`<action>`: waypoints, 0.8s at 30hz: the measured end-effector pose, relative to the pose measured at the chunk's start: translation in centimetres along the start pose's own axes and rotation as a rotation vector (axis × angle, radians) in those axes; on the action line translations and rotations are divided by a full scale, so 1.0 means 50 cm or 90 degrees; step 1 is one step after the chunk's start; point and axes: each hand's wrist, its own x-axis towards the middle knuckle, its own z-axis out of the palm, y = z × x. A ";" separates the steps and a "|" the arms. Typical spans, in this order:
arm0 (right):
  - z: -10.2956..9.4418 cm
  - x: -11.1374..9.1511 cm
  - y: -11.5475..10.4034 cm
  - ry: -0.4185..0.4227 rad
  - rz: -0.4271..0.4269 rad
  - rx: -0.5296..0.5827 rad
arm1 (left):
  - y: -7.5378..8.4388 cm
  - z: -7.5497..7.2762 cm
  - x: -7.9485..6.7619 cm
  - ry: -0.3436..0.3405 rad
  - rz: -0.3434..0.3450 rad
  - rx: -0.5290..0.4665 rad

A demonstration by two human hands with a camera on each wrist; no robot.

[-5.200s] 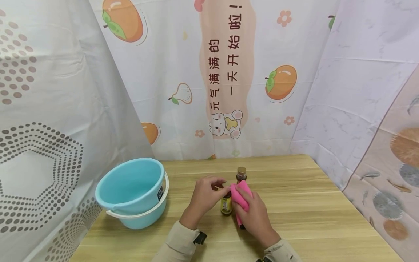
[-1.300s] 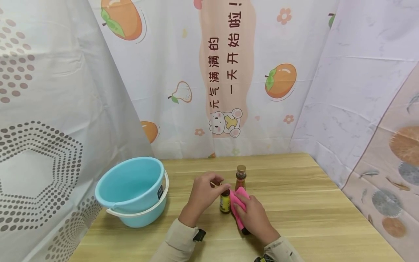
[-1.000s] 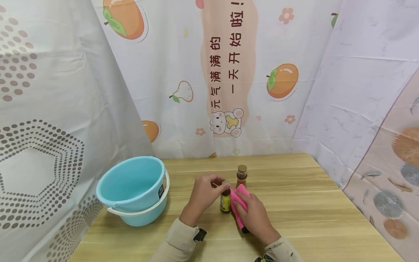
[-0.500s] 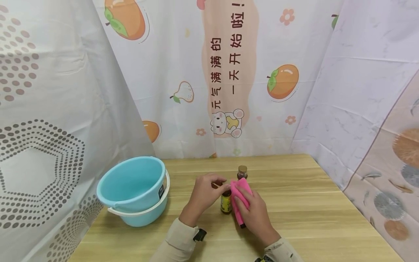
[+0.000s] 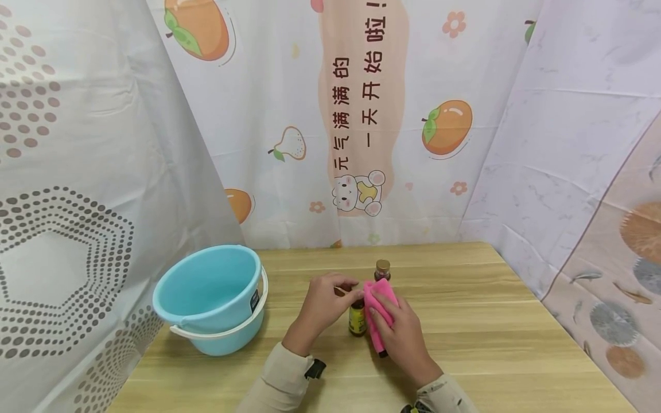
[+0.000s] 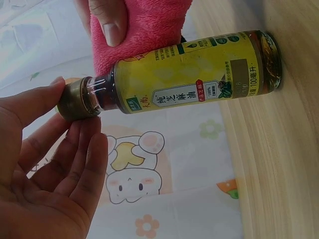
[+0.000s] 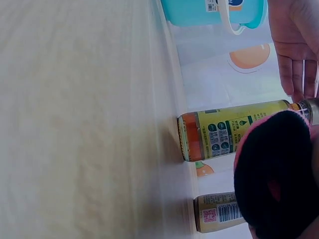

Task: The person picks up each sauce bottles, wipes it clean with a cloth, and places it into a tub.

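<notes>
A small sesame oil bottle (image 5: 357, 321) with a yellow label stands upright on the wooden table (image 5: 490, 332). My left hand (image 5: 324, 301) pinches its gold cap (image 6: 75, 99) between thumb and fingers. Against the bottle's right side my right hand (image 5: 400, 332) holds a folded pink fluffy cloth (image 5: 379, 310); the right thumb lies on the cloth in the left wrist view. The cloth's black end (image 7: 274, 174) shows large in the right wrist view. Just behind the cloth is a second, taller bottle (image 5: 382, 268) with a gold cap, mostly hidden in the head view.
To the left stands a light blue bucket (image 5: 206, 287) with a white handle (image 5: 224, 331). Printed curtains (image 5: 289, 201) hang behind the table and along both sides.
Compared with about a second ago, my right hand and the cloth have shifted slightly up along the bottle and now cover more of the taller bottle. My left hand keeps its hold on the cap.
</notes>
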 end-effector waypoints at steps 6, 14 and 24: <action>-0.004 0.000 -0.004 -0.035 0.023 -0.009 | -0.001 0.000 0.000 0.000 0.001 -0.002; -0.006 -0.001 -0.002 -0.086 0.064 -0.042 | -0.001 0.001 -0.001 -0.002 0.000 -0.008; -0.006 -0.002 0.005 -0.162 0.106 -0.066 | -0.002 0.002 -0.001 -0.007 -0.003 -0.007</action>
